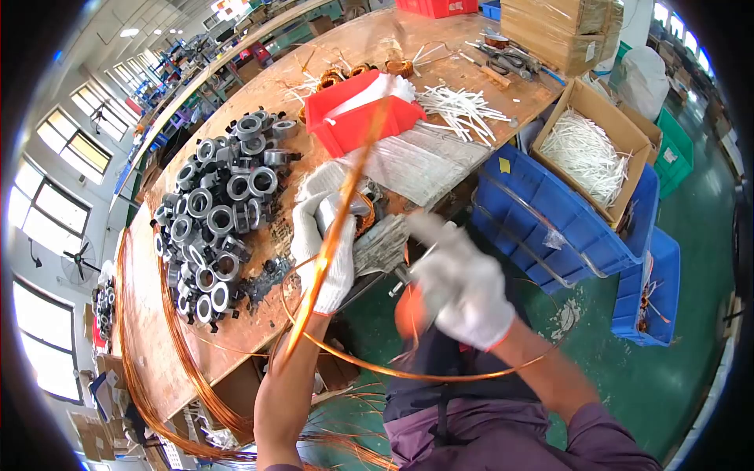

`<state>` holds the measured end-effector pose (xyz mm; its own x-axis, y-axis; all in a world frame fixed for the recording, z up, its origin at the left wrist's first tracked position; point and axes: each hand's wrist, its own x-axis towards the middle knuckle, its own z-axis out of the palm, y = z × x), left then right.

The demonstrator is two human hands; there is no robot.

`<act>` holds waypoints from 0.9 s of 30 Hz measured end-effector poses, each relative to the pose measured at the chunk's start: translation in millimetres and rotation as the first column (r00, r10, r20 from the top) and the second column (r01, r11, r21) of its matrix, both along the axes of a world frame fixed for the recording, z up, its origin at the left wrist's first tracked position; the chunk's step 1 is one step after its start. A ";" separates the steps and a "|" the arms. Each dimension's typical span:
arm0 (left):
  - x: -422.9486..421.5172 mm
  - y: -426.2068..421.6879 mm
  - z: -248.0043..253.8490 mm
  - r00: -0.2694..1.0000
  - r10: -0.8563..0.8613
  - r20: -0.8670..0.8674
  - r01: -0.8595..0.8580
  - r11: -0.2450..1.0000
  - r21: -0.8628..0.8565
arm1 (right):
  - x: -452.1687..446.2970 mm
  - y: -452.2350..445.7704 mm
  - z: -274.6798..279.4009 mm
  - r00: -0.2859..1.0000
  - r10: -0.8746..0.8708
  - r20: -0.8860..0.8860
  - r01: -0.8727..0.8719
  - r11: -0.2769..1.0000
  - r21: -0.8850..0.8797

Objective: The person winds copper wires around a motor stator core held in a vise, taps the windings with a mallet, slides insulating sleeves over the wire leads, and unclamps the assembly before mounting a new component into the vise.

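Note:
White gloves cover both hands. At the bench edge my left hand (323, 247) is wrapped round a ring core (359, 213), partly wound with copper wire and partly hidden by the fingers. My right hand (463, 290), smeared by motion, is off the bench edge to the right of the core; what its fingers hold, if anything, is unclear. A copper wire (448, 378) loops from near my left wrist below both hands, and a blurred stretch of wire crosses in front of my left hand. A blurred orange-red object (410, 312) shows beside my right hand.
Many grey ring cores (221, 220) lie piled left on the bench. A red bin (338, 129), white sleeves (463, 110) and tools (506, 59) are farther back. Right of the bench stand a blue crate (542, 228) and a cardboard box (632, 141). Copper wire bundles (177, 353) hang over the left edge.

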<state>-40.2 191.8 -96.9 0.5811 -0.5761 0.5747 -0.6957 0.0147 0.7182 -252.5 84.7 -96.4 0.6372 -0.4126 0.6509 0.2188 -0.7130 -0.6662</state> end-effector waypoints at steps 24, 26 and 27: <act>4.6 7.3 11.1 0.987 -0.127 -0.102 0.133 0.989 0.057 | 41.0 53.0 -21.6 0.834 0.266 -0.483 -0.295 0.955 0.017; -4.5 8.4 24.3 0.987 -0.119 -0.112 0.131 0.986 0.102 | 40.7 35.6 -1.2 0.824 0.344 -0.449 -0.333 0.937 0.106; -5.7 11.2 31.4 0.991 -0.102 -0.084 0.114 0.981 0.159 | 43.7 25.2 13.8 0.813 0.420 -0.403 -0.370 0.907 0.198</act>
